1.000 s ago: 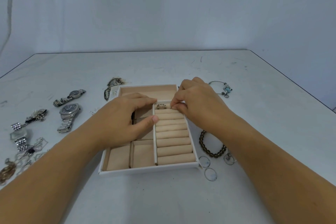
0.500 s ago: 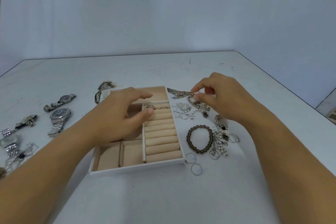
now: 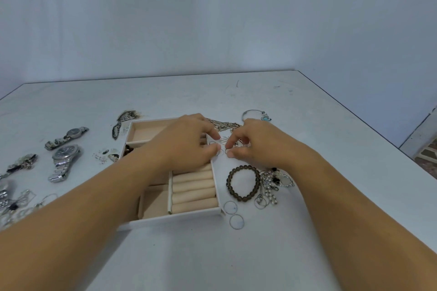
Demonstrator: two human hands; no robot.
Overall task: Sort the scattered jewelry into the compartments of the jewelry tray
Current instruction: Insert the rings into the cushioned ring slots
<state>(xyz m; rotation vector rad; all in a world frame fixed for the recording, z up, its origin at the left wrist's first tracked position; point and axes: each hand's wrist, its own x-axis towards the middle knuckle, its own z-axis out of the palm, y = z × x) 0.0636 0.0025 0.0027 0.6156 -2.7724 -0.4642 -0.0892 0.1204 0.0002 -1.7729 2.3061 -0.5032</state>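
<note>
The right hand (image 3: pixel 257 146) pinches a thin wire ring (image 3: pixel 227 151) just beside the right wall of the white jewelry tray (image 3: pixel 177 218), which is lined with soft beige padded rolls. The left hand (image 3: pixel 186 142) curls over that wall; whether it grips anything cannot be told.

Matt beige velvety tray lining (image 3: pixel 151 198), shiny metal watch (image 3: pixel 63 160), glossy dark beaded bracelet (image 3: pixel 243 183), matt white table (image 3: pixel 212 255)

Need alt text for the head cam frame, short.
Left hand and right hand, fingertips close together, pick at small silver pieces beside the right edge of a beige jewelry tray on a white table. A beaded bracelet lies right of the tray, watches to its left.
</note>
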